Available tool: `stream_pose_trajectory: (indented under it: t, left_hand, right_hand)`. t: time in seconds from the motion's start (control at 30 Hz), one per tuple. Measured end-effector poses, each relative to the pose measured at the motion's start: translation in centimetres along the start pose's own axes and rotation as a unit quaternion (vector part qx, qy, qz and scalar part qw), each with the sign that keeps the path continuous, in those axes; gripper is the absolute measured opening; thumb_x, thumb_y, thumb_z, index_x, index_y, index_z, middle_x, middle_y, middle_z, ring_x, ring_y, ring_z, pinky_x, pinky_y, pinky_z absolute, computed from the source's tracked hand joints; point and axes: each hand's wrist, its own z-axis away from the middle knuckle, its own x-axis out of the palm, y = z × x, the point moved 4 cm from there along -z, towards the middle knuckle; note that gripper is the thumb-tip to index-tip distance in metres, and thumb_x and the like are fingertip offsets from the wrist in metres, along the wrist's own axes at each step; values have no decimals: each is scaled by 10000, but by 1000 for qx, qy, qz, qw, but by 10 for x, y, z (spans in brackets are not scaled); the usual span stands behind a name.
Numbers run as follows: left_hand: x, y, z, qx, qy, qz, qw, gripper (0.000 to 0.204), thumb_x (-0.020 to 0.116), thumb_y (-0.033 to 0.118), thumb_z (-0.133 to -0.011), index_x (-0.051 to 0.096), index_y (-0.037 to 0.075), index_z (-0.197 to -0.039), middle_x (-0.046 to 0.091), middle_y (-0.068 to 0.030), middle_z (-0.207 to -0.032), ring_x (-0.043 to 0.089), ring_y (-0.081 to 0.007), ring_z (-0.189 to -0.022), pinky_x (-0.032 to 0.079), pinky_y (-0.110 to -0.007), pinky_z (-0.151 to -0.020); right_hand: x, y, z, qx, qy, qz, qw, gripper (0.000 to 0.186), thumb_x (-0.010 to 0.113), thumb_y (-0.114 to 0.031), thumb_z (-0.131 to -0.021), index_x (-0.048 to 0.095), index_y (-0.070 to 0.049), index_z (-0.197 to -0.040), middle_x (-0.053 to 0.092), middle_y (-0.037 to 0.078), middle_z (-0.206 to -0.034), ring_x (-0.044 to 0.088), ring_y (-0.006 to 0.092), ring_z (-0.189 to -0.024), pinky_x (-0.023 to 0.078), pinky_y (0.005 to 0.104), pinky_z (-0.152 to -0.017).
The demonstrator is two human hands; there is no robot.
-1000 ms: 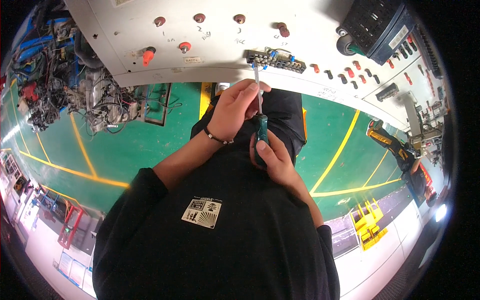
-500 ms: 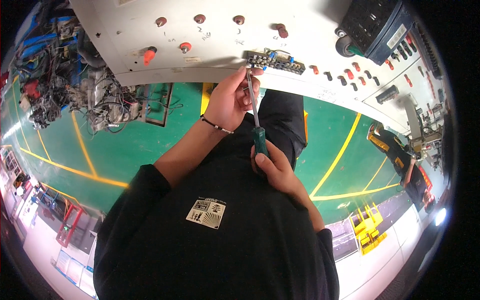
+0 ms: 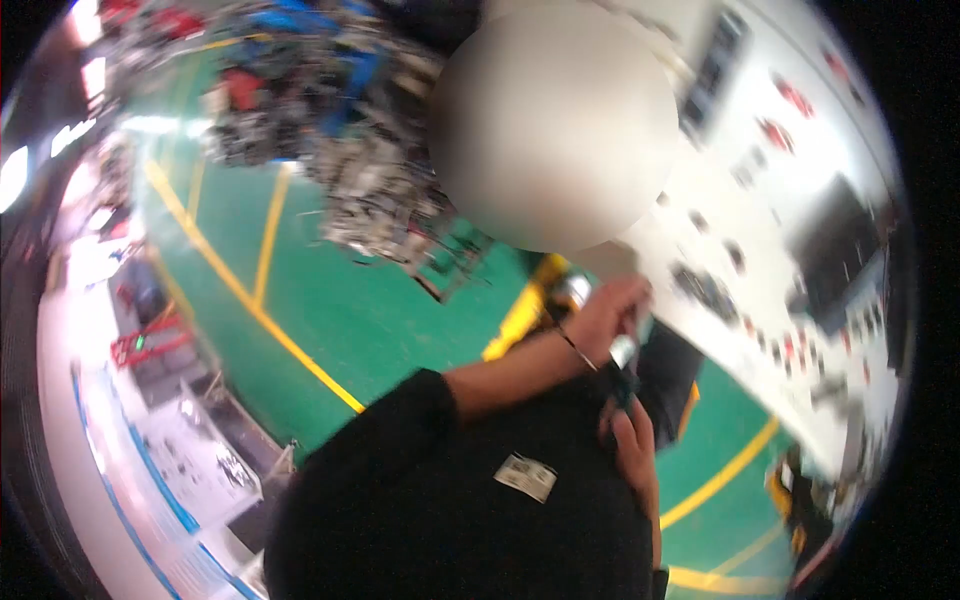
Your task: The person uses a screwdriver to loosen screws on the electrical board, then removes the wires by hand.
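Observation:
Motion smears the picture. My left hand (image 3: 612, 315) is closed at the upper end of a screwdriver’s metal shaft, close to the edge of a white test panel (image 3: 740, 370). Below it, my right hand (image 3: 630, 440) grips the screwdriver’s dark green handle (image 3: 622, 382). A dark terminal strip (image 3: 705, 295) is on the panel, up and right of my hands, with rows of small red and black sockets beside it. Whatever small part may be between my left fingertips is too blurred to make out.
A pale, round blurred patch (image 3: 550, 130) covers the upper middle. Engine assemblies and cables (image 3: 375, 190) stand left of it. A dark box (image 3: 835, 260) sits on the panel. A co-worker (image 3: 790, 500) is at lower right. Yellow lines (image 3: 265, 240) mark the green floor (image 3: 330, 300).
My view has swung left, so panel, hands and engines appear further right. The terminal strip now lies right of my left fingertips, rather than beside them. A blurred round patch has appeared.

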Motion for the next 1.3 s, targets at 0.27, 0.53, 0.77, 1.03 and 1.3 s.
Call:
stream_pose_trajectory:
  t: [0.27, 0.53, 0.77, 1.03, 1.3]
  left_hand:
    - [-47, 13, 23, 26, 54, 215, 975, 226, 508, 320, -979, 566, 114, -905, 568, 35, -754, 490, -52, -591, 366, -205, -502]
    - [-58, 27, 31, 59, 15, 155, 986, 230, 486, 325, -993, 562, 122, -916, 555, 42, -778, 474, -43, -616, 363, -205, -517]
    - [-50, 11, 20, 35, 97, 119, 988, 175, 546, 280, -961, 591, 111, -962, 590, 18, -822, 518, -72, -676, 408, -231, -552]
    - [-29, 48, 18, 54, -12, 110, 992, 236, 455, 243, -1009, 574, 50, -944, 588, -16, -807, 430, -61, -599, 366, -207, -543]
    - [6, 33, 9, 19, -57, 68, 996, 252, 437, 257, -1017, 578, 48, -1014, 580, -29, -803, 452, -88, -626, 370, -227, -568]
  right_hand:
    - [21, 3, -27, 8, -70, 43, 997, 346, 529, -386, -967, 514, -43, -1008, 518, 20, -773, 474, 122, -673, 407, 289, -619]
    - [32, -6, -33, 31, -78, 41, 996, 356, 527, -400, -958, 515, -46, -987, 522, 20, -757, 462, 104, -610, 377, 250, -542]
    - [25, -3, -24, 7, -79, 0, 997, 272, 458, -310, -991, 507, -44, -1014, 529, 15, -770, 456, 96, -624, 377, 235, -551]
    - [25, -16, -23, 2, -154, -133, 979, 372, 461, -404, -978, 503, -40, -1036, 537, 37, -759, 466, 99, -621, 386, 235, -553]
    - [6, -11, -2, -15, -105, -164, 981, 387, 479, -419, -965, 502, -41, -1044, 530, 38, -754, 466, 100, -615, 387, 239, -545]
